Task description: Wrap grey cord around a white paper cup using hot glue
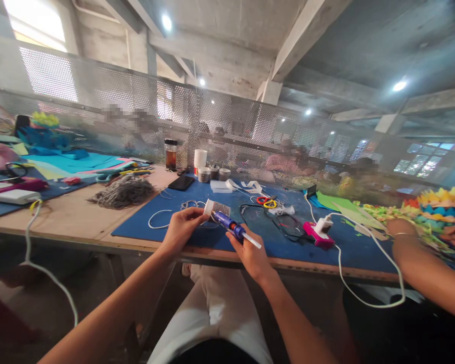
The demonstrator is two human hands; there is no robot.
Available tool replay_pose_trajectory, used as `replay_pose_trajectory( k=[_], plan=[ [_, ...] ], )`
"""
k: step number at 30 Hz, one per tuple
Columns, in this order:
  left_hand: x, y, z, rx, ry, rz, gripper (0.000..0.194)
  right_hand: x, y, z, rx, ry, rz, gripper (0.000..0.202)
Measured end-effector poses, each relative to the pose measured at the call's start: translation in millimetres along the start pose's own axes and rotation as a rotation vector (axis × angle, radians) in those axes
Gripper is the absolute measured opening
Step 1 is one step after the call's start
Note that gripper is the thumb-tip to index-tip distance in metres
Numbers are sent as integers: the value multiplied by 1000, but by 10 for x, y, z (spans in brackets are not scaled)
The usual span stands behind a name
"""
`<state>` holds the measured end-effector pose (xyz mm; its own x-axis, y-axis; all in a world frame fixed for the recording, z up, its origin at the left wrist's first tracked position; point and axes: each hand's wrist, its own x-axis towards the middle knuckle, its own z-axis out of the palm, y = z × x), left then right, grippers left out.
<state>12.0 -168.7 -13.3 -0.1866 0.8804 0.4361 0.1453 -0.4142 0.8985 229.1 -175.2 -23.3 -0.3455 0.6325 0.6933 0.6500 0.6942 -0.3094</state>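
My left hand [187, 225] pinches the rim of a small white cup [222, 208] tipped on its side above the blue mat. The cup's side looks greyish and banded. In my right hand [252, 253] is a blue glue gun [229, 222], with a white glue stick [252, 239] poking out of its back end. The gun's nozzle end is close to the cup's rim; whether they touch I cannot tell. Beside the cup, a thin white cord [157, 222] curls on the blue mat [136, 227].
A heap of grey cord [123, 191] lies left. Behind are a phone [181, 182], a jar [171, 155] and several cups [203, 175]. Scissors [267, 202], black cable [250, 215] and a pink power strip [318, 236] lie right. A co-worker's arm [413, 253] reaches in among paper pieces.
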Motion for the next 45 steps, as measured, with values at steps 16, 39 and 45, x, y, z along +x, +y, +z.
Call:
replay_pose_trajectory(
  k=[16,39,45],
  plan=[
    [-4,0,2,-7,11,-9,29,2,-2,-22,-23,-27,-9,22],
    [-5,20,3,-12,3,-6,27,-12,8,-32,-3,-20,-11,23],
    [-2,-1,6,-13,6,-17,28,-13,8,-32,1,-27,-6,22]
  ],
)
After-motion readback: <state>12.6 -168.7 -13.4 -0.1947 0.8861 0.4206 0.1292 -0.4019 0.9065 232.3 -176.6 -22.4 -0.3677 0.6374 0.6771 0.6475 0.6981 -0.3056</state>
